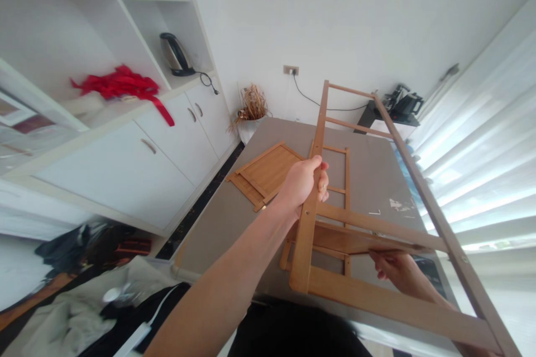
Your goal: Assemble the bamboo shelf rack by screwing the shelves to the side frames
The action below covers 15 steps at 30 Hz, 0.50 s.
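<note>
A light wooden ladder-like frame (422, 189) is held above a grey table (234, 217). My left hand (302, 181) is closed round the frame's left upright. My right hand (397, 270) reaches under the lower crossbars, its fingers curled against the underside of a flat wooden shelf panel (355, 240) set inside the frame. Two more slatted wooden panels (268, 170) lie flat on the table behind my left hand. A second smaller wooden frame (345, 178) lies on the table beneath the held one.
White cabinets and shelves stand at left, with a kettle (176, 54) and red ribbon (121, 85). A dried plant (252, 105) sits at the wall. A coffee machine (404, 101) stands at the back right, curtains on the right, clothes (84, 301) at lower left.
</note>
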Each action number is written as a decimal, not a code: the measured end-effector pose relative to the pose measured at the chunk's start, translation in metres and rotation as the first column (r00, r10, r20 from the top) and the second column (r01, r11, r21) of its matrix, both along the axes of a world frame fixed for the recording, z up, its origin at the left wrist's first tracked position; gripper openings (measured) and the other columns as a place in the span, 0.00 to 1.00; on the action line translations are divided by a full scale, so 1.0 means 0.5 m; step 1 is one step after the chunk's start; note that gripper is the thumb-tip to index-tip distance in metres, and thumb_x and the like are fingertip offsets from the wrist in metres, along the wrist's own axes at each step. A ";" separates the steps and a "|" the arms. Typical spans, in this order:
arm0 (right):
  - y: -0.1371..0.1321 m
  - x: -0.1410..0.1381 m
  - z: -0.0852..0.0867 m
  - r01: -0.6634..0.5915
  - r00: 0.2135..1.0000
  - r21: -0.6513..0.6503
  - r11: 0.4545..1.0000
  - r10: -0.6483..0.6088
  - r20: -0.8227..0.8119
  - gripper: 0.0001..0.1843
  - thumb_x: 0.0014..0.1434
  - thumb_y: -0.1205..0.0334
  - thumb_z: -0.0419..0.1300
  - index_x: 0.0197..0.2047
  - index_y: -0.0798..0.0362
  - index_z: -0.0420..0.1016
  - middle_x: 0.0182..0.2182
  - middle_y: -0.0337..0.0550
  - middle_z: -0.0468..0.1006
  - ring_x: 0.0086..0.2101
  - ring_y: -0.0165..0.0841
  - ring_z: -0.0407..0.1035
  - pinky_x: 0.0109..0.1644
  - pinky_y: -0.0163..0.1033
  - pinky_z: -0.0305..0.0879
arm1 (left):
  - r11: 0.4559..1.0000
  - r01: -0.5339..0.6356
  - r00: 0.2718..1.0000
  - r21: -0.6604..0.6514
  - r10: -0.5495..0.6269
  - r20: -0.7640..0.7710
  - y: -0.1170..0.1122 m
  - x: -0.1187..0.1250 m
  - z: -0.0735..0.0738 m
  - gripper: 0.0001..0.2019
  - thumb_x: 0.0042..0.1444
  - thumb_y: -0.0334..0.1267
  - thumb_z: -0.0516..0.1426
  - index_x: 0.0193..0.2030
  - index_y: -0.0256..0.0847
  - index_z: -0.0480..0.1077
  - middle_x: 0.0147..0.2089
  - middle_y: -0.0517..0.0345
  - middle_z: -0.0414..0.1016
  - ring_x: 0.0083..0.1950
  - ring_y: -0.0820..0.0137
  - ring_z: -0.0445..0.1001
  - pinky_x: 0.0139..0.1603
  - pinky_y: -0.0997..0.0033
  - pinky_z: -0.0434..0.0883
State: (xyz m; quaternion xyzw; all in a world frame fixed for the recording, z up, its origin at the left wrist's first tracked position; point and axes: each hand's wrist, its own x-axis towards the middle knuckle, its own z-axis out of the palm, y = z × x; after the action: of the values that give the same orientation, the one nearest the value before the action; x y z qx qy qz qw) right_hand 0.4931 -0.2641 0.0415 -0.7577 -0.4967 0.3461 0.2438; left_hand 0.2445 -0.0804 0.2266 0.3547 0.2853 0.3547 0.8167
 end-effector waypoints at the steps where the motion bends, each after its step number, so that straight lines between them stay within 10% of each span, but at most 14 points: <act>1: 0.000 0.002 0.000 -0.003 1.000 -0.003 1.000 0.003 0.002 0.23 0.57 0.42 0.54 0.21 0.50 0.71 0.19 0.43 0.76 0.24 0.38 0.74 0.29 0.39 0.69 | 1.000 -0.004 1.000 0.004 0.004 0.003 0.001 -0.001 0.000 0.16 0.66 0.36 0.43 0.28 0.39 0.61 0.12 0.65 0.58 0.10 0.76 0.55 0.16 0.74 0.55; 15: 0.003 0.031 0.030 0.074 0.997 0.005 0.997 -0.074 -0.003 0.18 0.44 0.42 0.61 0.20 0.49 0.75 0.19 0.44 0.79 0.23 0.42 0.75 0.27 0.42 0.72 | 1.000 -0.025 1.000 -0.005 0.025 -0.001 0.021 -0.003 -0.014 0.16 0.67 0.36 0.43 0.28 0.39 0.61 0.12 0.65 0.58 0.10 0.76 0.55 0.16 0.75 0.55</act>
State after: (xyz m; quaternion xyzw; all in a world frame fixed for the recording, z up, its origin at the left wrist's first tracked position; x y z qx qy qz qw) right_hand 0.5087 -0.2628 0.0564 -0.7744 -0.4690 0.3367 0.2590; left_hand 0.2431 -0.0700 0.2198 0.3491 0.2911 0.3642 0.8129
